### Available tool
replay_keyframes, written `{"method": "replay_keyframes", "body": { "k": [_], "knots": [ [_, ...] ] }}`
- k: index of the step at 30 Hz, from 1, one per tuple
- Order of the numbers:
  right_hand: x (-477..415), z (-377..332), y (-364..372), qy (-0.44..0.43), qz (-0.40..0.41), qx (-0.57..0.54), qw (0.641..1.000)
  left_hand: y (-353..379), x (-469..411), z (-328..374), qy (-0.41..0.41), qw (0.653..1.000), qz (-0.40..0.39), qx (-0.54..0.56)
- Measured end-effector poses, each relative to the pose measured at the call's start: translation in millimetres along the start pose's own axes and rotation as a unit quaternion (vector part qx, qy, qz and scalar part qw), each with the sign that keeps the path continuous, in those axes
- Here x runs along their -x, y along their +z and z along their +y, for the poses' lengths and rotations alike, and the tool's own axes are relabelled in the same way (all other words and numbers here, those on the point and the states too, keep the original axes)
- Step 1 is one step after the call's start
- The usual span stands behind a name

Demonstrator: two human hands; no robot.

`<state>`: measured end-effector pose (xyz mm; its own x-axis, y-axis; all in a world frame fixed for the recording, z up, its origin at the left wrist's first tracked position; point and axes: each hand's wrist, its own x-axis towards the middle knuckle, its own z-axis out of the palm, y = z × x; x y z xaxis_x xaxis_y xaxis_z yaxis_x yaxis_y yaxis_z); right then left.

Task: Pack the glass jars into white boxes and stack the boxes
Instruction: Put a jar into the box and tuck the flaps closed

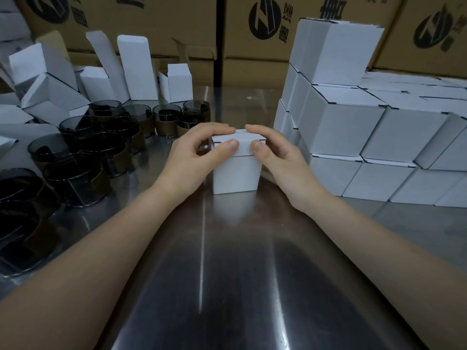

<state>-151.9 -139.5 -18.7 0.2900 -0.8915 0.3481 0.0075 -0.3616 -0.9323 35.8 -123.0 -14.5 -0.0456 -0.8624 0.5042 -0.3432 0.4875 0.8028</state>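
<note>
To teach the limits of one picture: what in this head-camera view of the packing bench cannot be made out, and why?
Head view:
White box contents: its closed walls hide them.
Box lid's ends: covered by the left hand and right hand.
Brown cartons: print cut by the top edge.
Stacked boxes: count lost past the right edge.
Nearest glass jars: cut by the left edge.

Steel table (235, 261): dark jars (75, 157) left, white box (236, 174) ctr, box stack (353, 137) right, open boxes (136, 69) prob. behind.
</note>
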Motion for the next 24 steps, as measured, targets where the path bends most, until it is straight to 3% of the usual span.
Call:
{"method": "replay_keyframes", "body": {
  "k": [14, 24],
  "knots": [
    [0.7, -5.1, 0.9, 0.005, -0.016, 0.033, 0.999, 0.2, -1.2, -1.1, -0.011, 0.999, -0.036, 0.012],
    [-2.7, 0.0, 6.9, 0.045, -0.022, -0.004, 0.999, 7.6, 0.4, 3.2, -0.069, 0.994, -0.058, 0.067]
  ]
}}
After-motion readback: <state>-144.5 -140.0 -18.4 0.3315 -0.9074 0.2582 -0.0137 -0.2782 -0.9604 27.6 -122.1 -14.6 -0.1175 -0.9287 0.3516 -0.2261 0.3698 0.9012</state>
